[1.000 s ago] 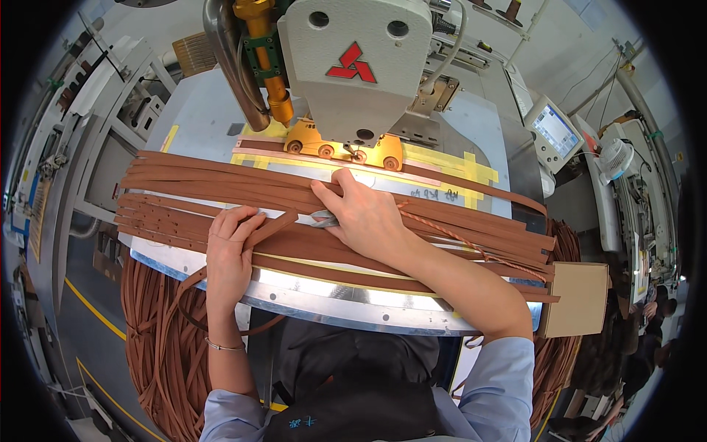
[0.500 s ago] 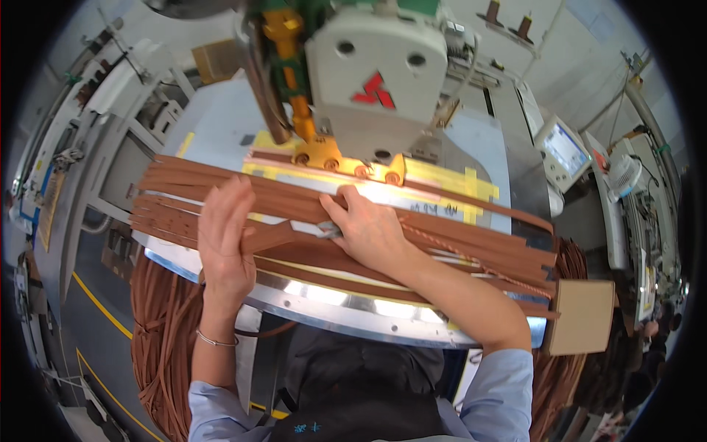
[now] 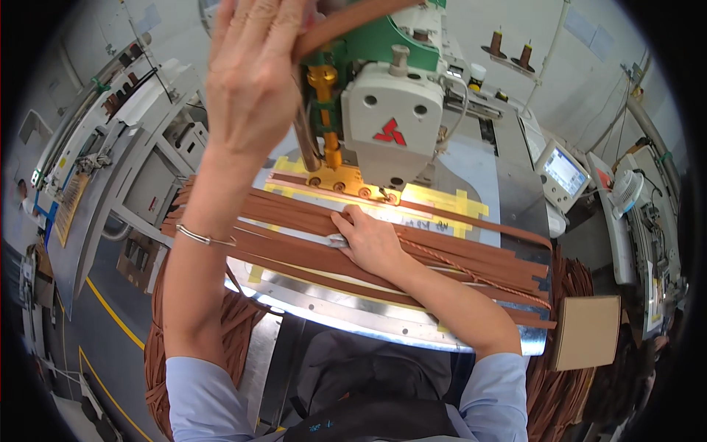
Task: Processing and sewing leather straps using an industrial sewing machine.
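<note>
My left hand (image 3: 254, 81) is raised high at the top, in front of the sewing machine head (image 3: 401, 121). Its fingers are closed round a brown strap (image 3: 353, 23) that runs off to the upper right; the fingertips are partly cut off. Low on the work surface, my right hand (image 3: 375, 239) rests on a layer of flat brown straps (image 3: 294, 214). Under its curled fingers pokes out a small silvery metal tool (image 3: 336, 241), whose kind is mostly hidden. A twisted reddish cord (image 3: 471, 274) lies across the straps, right of that hand.
A yellow clamp (image 3: 346, 189) sits under the machine head, with yellow tape around. Bundles of brown straps (image 3: 158, 346) hang off the left and right ends. A cardboard box (image 3: 587, 333) and a control screen (image 3: 563, 173) stand at the right. The metal table edge (image 3: 346, 313) curves in front.
My left hand has risen from the straps to the top of the view, lifting a brown strap with it. My right hand stays on the straps with the metal tool. The view has shifted slightly.
</note>
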The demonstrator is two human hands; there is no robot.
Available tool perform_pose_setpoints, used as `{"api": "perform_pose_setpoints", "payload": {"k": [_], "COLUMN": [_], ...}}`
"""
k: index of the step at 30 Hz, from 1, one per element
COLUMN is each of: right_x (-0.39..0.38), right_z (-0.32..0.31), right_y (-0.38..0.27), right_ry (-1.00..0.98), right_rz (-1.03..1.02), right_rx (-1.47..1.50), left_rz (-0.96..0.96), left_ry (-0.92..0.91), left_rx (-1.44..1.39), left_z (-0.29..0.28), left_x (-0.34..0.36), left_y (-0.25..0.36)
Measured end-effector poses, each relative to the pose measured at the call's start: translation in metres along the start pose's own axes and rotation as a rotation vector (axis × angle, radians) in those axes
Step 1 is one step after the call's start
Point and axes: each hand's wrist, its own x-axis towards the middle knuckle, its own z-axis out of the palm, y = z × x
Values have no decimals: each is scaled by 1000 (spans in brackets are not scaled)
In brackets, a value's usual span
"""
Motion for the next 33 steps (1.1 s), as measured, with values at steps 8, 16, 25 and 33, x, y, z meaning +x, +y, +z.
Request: {"api": "perform_pose_setpoints", "payload": {"k": [8,16,25,33], "right_x": [2,3,3,-7], "right_z": [4,7,-1,-26], "right_y": [4,-1,-3,6], "right_ry": [5,8,-16,-163], "right_rz": [2,-13,18,42], "right_rx": [-22,-17,53,-30], "left_rz": [85,71,-37,-63], "left_ry": [14,20,-492,-947], "left_rx": [123,28,-204,-486], "left_z": [4,-17,-54,-35], "left_x": [0,-7,-161,-241], "left_y": [2,5,-9,-1]}}
